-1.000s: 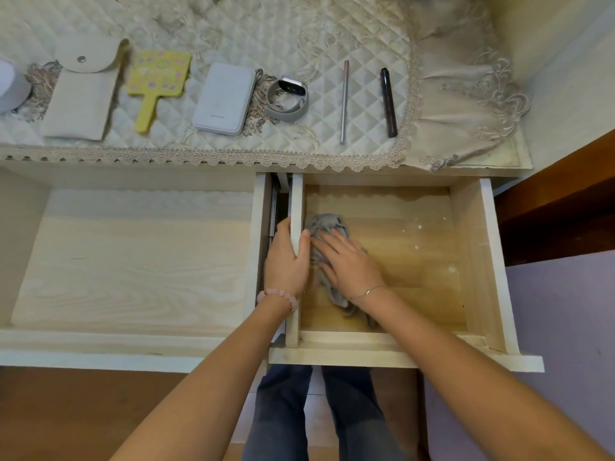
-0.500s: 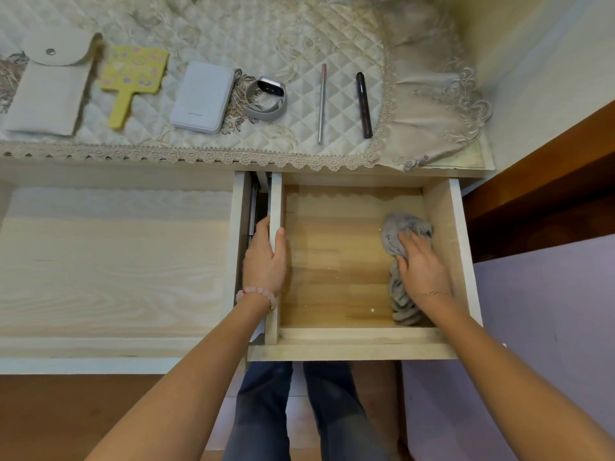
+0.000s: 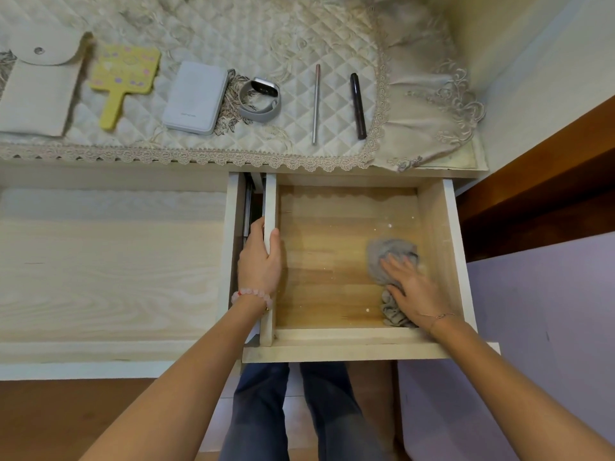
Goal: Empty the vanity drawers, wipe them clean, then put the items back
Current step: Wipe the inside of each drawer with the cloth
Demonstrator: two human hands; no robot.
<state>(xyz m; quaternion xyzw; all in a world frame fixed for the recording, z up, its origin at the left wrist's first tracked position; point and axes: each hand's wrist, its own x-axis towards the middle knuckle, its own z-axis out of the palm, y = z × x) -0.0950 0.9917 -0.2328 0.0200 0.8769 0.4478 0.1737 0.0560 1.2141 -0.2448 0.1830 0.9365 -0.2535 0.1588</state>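
Left hand (image 3: 259,261) grips the left side wall of the right drawer (image 3: 450,247), thumb inside and fingers curled over the outer face. Right hand (image 3: 412,291) is flat with fingers spread, pressing the grey cloth (image 3: 387,256) onto the drawer floor near the right wall, toward the front. The cloth is bunched and part of it sits under the palm. White specks are scattered on the drawer floor. Bead bracelet (image 3: 253,296) on the left wrist. Left drawer (image 3: 100,261) is pulled out alongside. On the desk's quilted cover (image 3: 233,34), left to right: beige pouch (image 3: 33,94), yellow hand mirror (image 3: 123,78), white power bank (image 3: 194,98), grey smartwatch (image 3: 259,99), thin silver pen (image 3: 315,104), dark pen (image 3: 357,106).
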